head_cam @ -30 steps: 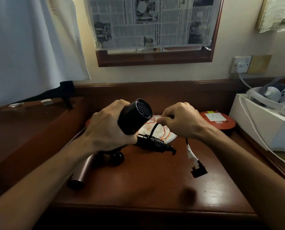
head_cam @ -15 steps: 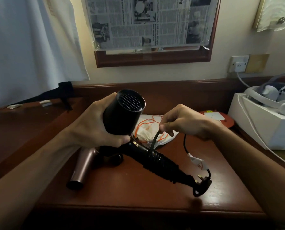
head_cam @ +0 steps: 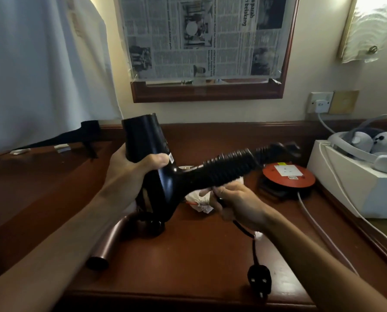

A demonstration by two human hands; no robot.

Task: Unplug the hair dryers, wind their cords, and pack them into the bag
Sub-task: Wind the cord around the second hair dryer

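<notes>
The left hand (head_cam: 131, 174) is clamping its fingers and thumb round the barrel of the black hair dryer (head_cam: 165, 172), holding it up off the worktop (head_cam: 210, 255) with the nozzle pointing to about eleven o'clock. The handle, already wrapped in tight turns of cord, is sticking out toward three o'clock and blurring with motion.

Just under that handle, the right hand (head_cam: 240, 203) is pinching the black cord (head_cam: 244, 228), fingers curled on it. From the fist the cord is trailing down toward five o'clock, past a small white tag, and ending in the plug (head_cam: 259, 279), which is hanging or resting near the front edge of the worktop; I cannot tell which.

That loose tail is the worry. If the winding goes fast, the plug is likely to whip round and knock the wood or the knuckles, or snag over the edge. With the pinch so close to the handle, the wound turns may slacken and slide off the end, since nothing is locking them.

At seven o'clock from the left hand, the copper-coloured hair dryer (head_cam: 111, 239) is lying on the worktop, partly beneath the black one, so a dip of the wrist may bump it. The white drawstring bag (head_cam: 199, 201) is sitting just behind the right hand, half hidden. Out at two o'clock, a red socket reel (head_cam: 289, 175) is resting with its grey lead running forward.
</notes>
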